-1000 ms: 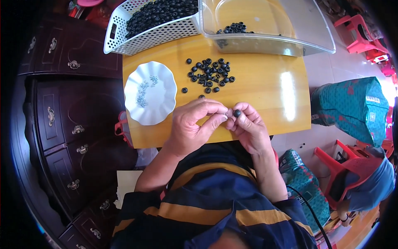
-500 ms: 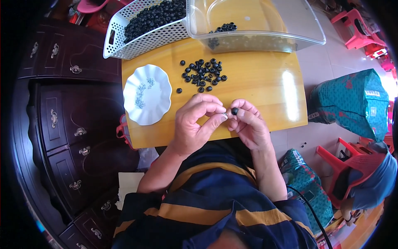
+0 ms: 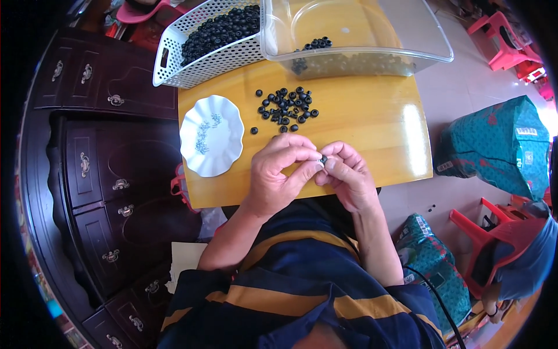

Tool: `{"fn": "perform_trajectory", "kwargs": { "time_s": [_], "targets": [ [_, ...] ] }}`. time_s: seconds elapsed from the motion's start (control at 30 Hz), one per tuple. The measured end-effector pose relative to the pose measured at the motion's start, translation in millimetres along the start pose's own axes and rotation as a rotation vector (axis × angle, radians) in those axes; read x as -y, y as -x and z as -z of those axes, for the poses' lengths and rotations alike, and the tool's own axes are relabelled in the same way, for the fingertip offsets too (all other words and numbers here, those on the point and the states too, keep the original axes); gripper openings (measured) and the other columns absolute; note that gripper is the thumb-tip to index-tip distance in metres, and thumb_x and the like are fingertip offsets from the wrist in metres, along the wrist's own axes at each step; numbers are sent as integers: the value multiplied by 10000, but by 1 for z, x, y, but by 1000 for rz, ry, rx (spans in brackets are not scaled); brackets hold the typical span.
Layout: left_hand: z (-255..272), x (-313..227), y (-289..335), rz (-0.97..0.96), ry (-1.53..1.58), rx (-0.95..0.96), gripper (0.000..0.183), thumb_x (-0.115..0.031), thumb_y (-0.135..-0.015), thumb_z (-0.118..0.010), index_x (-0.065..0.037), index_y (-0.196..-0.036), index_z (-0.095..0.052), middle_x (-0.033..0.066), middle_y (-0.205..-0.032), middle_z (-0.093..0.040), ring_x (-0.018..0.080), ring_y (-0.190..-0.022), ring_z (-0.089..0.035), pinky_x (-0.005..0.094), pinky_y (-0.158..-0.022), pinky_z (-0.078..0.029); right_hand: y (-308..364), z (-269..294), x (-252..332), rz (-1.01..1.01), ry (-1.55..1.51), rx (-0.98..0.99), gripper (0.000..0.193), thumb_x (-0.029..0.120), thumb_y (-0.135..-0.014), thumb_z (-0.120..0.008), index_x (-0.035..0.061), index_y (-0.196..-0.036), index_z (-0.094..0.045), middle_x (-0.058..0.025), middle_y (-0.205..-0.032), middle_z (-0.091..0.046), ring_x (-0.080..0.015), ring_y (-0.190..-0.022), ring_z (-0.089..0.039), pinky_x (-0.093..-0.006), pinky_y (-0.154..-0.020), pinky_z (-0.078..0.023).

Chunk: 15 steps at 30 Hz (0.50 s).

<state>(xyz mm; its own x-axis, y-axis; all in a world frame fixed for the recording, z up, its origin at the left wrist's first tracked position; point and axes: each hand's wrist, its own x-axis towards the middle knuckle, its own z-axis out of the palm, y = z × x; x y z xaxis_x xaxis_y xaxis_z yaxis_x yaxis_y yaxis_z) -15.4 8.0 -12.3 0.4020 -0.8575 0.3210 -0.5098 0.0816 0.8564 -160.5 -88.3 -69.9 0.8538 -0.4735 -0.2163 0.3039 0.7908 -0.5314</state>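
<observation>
Over the front part of the table, my left hand (image 3: 279, 171) and my right hand (image 3: 350, 177) meet, fingertips pinched together. Between them sits a small round black knob-like piece (image 3: 324, 159), mostly covered by the fingers. My right thumb and fingers grip it. The left thumb and forefinger press in a pinch at its left side; the small silvery part they held earlier is hidden now. Just beyond my hands lies a loose group of similar black pieces (image 3: 285, 104), some with a hole showing. A white scalloped dish (image 3: 211, 136) stands left of them.
At the table's (image 3: 372, 116) far edge are a white perforated basket (image 3: 226, 53) heaped with black pieces and a clear plastic bin (image 3: 360, 65) holding some. Dark drawers (image 3: 116, 157) stand left. Teal bags (image 3: 494, 145), red chairs (image 3: 497, 238) and another person's arm (image 3: 494, 296) are right.
My two hands have come closer together, bringing the black piece against the left fingertips. The silvery part has gone out of sight. The whole view has shifted slightly.
</observation>
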Motion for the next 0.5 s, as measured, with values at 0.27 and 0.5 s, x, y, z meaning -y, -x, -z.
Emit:
{"fn": "perform_trajectory", "kwargs": {
  "time_s": [0.27, 0.5],
  "targets": [
    [-2, -5, 9, -319, -400, -8, 250, -53, -776, -814, -28, -1016, -748, 111, -974, -708, 251, -800, -684, 327, -681, -545, 0, -2, -5, -36, -54, -21, 111, 83, -968, -651, 29, -1063, -666, -64, -950, -722, -132, -808, -690, -264, -753, -561],
    [16, 13, 5, -82, -317, -119, 180, -63, -859, -754, -4, -1029, -736, 131, -911, -704, 254, -754, -690, 344, -663, -549, 1, -3, 5, -4, -4, -52, 135, 121, -984, -644, 44, -1093, -629, -105, -969, -727, -143, -794, -689, -279, -759, -590]
  ]
}}
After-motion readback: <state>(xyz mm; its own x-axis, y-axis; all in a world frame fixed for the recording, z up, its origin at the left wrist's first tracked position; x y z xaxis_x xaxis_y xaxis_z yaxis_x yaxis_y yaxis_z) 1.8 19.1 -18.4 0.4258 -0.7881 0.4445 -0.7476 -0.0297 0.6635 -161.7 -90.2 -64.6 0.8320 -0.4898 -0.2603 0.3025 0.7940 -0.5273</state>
